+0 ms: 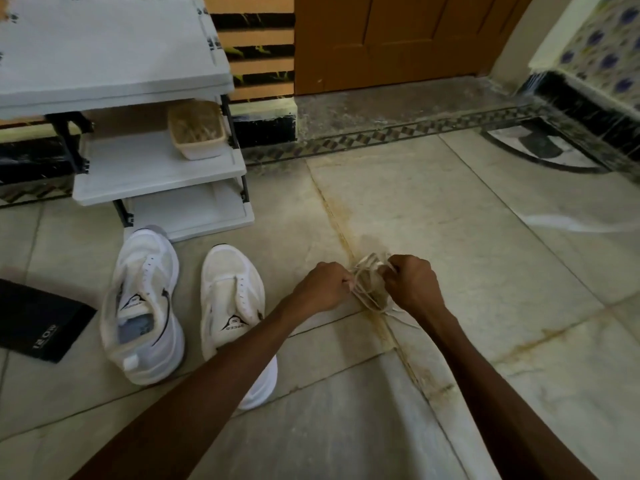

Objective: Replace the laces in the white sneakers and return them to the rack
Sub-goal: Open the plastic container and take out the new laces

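Both fists pinch one tangle of laces

Your left hand (322, 289) and right hand (412, 285) are closed on the pale, limp bundle of flat laces (367, 289) (light, soft, tangle-prone); pull by the ends. The unlaced white mesh sneakers (145, 306) wait beside the white shelf rack (156, 168).

Two bare forearms reach in from below, no sleeves, watch or rings showing on the left hand (320, 289) or right hand (412, 285).

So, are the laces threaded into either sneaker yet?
No: both sneakers sit unlaced on the floor, while the laces are bunched between both hands.
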Motion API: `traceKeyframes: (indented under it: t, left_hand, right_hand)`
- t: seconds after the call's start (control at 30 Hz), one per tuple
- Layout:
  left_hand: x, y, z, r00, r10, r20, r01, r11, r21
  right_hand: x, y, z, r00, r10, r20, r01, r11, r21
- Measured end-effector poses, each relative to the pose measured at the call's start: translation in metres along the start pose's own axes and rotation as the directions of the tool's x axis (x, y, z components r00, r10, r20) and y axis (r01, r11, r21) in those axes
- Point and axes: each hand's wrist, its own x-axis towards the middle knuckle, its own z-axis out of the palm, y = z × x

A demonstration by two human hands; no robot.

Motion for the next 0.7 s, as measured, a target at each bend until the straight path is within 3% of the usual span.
traceKeyframes:
  t: [0.07, 0.13, 0.23, 0.33, 0.43, 0.5, 0.7]
  left_hand:
    - [-0.005, -0.008, -0.001, 0.999, -0.010, -0.033, 0.010, 1.000, 0.006]
    - [-0.011, -0.017, -0.004, 0.993, 0.009, -0.121, -0.010, 1.000, -0.006]
    - [-0.023, -0.033, -0.013, 0.958, 0.063, -0.279, -0.058, 0.998, 0.027]
    - [-0.041, -0.041, -0.030, 0.914, 0.073, -0.398, -0.052, 0.997, 0.065]
    - [-0.065, -0.053, -0.050, 0.866, 0.037, -0.498, -0.013, 0.999, 0.052]
    - [-0.085, -0.072, -0.063, 0.826, 0.001, -0.563, 0.047, 0.996, 0.071]
    - [-0.154, -0.122, -0.098, 0.719, -0.031, -0.694, 0.277, 0.929, 0.246]
  right_hand:
    - [0.004, 0.001, 0.004, 0.990, -0.061, 0.130, 0.074, 0.992, -0.103]
    - [0.007, 0.004, 0.005, 0.978, -0.119, 0.170, 0.144, 0.979, -0.147]
    - [0.005, 0.003, 0.005, 0.982, -0.190, 0.014, 0.190, 0.973, -0.134]
    - [-0.006, -0.023, 0.000, 0.975, -0.209, -0.079, 0.216, 0.972, 0.095]
    - [-0.023, -0.062, 0.003, 0.971, -0.222, 0.091, 0.169, 0.904, 0.393]
    - [-0.037, -0.092, 0.015, 0.954, -0.271, 0.126, 0.181, 0.859, 0.479]
    - [-0.088, -0.161, 0.046, 0.827, -0.424, 0.368, 0.229, 0.854, 0.468]
